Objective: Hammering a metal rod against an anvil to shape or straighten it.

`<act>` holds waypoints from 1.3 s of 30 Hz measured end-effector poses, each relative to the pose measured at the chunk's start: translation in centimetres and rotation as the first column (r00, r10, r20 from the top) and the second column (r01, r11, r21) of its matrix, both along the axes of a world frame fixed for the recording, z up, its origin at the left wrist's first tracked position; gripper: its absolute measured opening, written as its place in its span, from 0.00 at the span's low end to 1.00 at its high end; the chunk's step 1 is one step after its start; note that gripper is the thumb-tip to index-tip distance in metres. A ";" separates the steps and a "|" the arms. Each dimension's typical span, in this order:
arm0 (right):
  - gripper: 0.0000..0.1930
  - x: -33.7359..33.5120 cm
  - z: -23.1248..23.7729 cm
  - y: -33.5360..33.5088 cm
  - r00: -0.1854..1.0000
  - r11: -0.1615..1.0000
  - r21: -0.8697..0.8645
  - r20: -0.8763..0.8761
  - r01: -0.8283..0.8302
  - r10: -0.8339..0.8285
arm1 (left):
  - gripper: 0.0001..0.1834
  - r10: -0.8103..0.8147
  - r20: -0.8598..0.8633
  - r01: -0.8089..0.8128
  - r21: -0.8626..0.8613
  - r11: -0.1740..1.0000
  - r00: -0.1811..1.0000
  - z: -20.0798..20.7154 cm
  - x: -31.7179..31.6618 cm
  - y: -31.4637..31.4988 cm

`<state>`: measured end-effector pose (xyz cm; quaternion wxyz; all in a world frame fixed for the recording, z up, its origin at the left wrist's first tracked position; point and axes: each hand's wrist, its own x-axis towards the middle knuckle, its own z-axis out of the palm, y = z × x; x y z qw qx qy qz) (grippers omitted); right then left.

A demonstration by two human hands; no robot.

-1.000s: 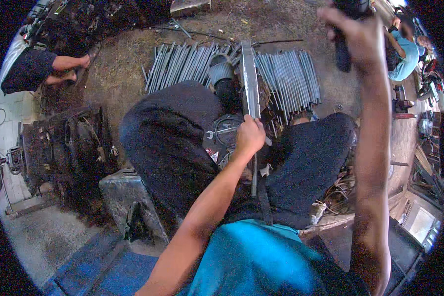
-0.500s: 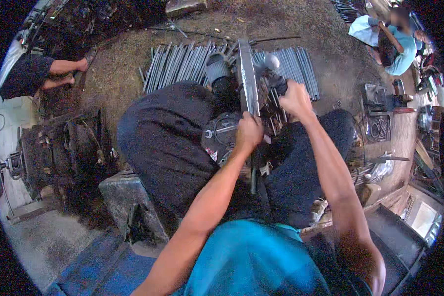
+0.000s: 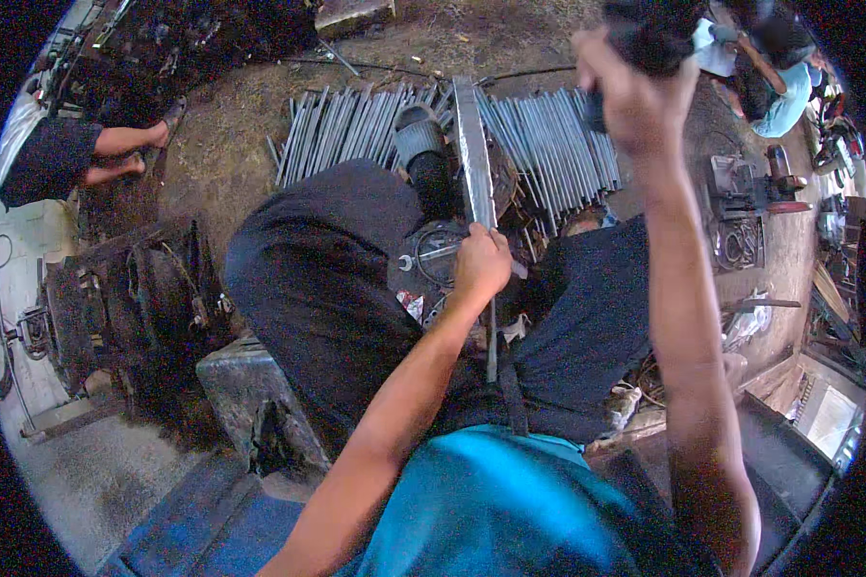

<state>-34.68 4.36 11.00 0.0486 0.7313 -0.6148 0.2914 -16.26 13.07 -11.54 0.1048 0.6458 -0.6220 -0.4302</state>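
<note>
My left hand (image 3: 484,261) is closed around a thin metal rod (image 3: 492,351), whose lower end sticks out toward me. Beyond the fist, a long narrow metal bar (image 3: 471,144) with a bright edge points away from me between my knees. Whether the rod runs on along the bar is hard to tell. Raised high at the upper right, my right hand (image 3: 640,101) grips a dark, heavy-headed hammer (image 3: 652,37), smeared by motion. An open-end wrench (image 3: 431,256) lies just left of my left hand.
Many grey metal rods (image 3: 553,154) lie in rows on the ground ahead. A bench grinder (image 3: 784,183) stands at the right. A worn metal block (image 3: 260,394) is by my left thigh. Another person (image 3: 787,96) sits at the far right; someone's legs (image 3: 125,135) show at the left.
My right hand has swung up and away from beside the bar, lifting the hammer high. My left hand stays on the rod in nearly the same place.
</note>
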 end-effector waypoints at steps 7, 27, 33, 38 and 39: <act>0.18 2.2 -22.3 6.1 0.822 0.622 0.693 0.075 0.364 -0.565 | 0.18 -0.016 0.005 0.017 -0.040 0.999 1.000 -1.0 -0.1 0.6; 0.13 3.7 -19.0 5.8 0.766 0.944 0.277 0.563 0.179 -0.310 | 0.19 0.020 -0.092 -0.027 -0.079 0.997 0.996 -1.1 1.1 -0.2; 0.18 1.2 -22.1 8.2 0.816 0.519 0.762 -0.022 0.388 -0.578 | 0.17 0.085 -0.020 -0.086 -0.088 0.992 0.996 -3.1 2.5 0.1; 0.22 -0.6 -15.5 6.3 0.781 0.764 0.552 0.292 0.334 -0.552 | 0.17 0.148 -0.145 -0.163 -0.098 0.982 0.978 0.6 1.4 -0.1; 0.21 -0.7 -13.3 5.8 0.737 0.815 0.511 0.433 0.273 -0.519 | 0.18 0.137 -0.181 -0.142 -0.014 0.990 0.974 1.1 1.2 -0.1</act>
